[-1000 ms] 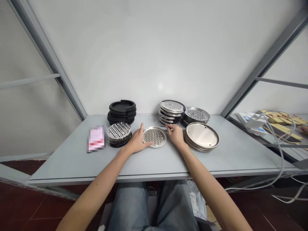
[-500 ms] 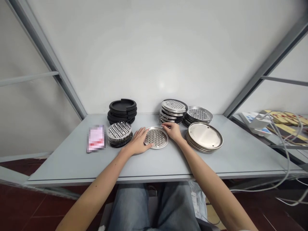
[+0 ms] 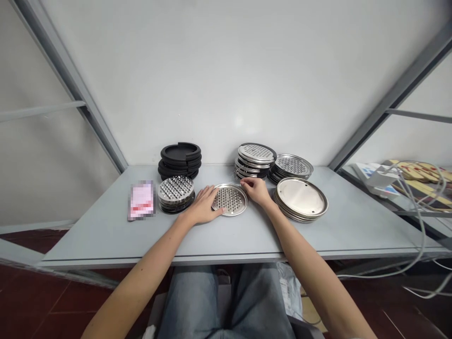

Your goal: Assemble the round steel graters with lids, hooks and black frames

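your left hand [image 3: 204, 206] lies open and flat on the grey table, its fingertips on the left edge of a perforated steel grater disc [image 3: 229, 199]. the disc sits alone at the centre of the frame, flat on the table and between your hands. your right hand [image 3: 256, 191] comes in from the upper right of the disc, with its fingertips at the rim. they look curled there, but you can't tell from this view whether they are pinching it or just touching it.

as things lie, this one disc is out by itself and the rest are in piles. to its left is a stack of perforated discs [image 3: 175, 189] on dark bases, and behind that, towards the wall, a stack of black rings [image 3: 180, 157]. to its upper right are two more perforated stacks [image 3: 256, 153] [image 3: 293, 165], and to its right is a stack of plain steel plates [image 3: 301, 197]. neither hand is on any of these piles. a pixelated pink packet [image 3: 141, 200] lies at the far left of the row.
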`<act>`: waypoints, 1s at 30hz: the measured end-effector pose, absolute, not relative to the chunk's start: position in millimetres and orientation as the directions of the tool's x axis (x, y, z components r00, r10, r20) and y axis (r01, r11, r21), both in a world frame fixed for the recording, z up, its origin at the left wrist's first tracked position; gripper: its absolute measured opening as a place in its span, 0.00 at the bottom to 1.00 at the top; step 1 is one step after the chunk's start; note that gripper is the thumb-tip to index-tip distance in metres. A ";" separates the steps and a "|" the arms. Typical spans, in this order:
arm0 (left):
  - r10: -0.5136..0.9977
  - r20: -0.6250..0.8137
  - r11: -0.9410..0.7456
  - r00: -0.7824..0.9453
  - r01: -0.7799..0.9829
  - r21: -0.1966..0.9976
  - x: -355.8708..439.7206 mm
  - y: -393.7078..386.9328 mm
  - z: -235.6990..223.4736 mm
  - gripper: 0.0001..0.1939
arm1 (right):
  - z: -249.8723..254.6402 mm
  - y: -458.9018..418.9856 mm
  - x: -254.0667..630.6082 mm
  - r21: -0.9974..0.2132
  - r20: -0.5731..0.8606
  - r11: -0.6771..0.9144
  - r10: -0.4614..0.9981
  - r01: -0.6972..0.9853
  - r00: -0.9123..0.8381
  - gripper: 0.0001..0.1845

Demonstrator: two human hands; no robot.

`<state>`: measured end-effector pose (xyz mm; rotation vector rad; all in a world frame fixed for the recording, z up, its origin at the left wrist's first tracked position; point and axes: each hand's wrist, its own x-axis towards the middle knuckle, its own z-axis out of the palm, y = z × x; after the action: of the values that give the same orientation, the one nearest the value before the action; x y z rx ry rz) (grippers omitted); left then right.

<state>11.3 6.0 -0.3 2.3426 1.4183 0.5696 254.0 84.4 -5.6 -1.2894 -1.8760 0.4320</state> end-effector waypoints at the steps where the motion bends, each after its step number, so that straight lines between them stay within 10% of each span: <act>1: 0.893 0.160 -0.443 0.421 0.756 0.483 11.3 6.1 -0.6 0.41 | -5.2 84.1 254.1 -0.663 0.417 0.422 0.894 0.619 -0.163 0.13; 14: 0.895 0.136 -0.440 0.425 0.788 0.431 12.4 6.4 -0.2 0.40 | -2.8 78.8 249.8 -0.592 0.379 0.484 0.873 0.644 -0.308 0.12; 30: 0.897 0.116 -0.433 0.426 0.800 0.415 10.8 6.9 -1.9 0.38 | 3.5 65.8 248.4 -0.201 0.353 0.488 0.845 0.849 -0.402 0.11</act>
<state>10.8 6.9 -1.9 2.3866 1.4671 0.4657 248.4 65.8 3.5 -1.4086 -2.3308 -0.0153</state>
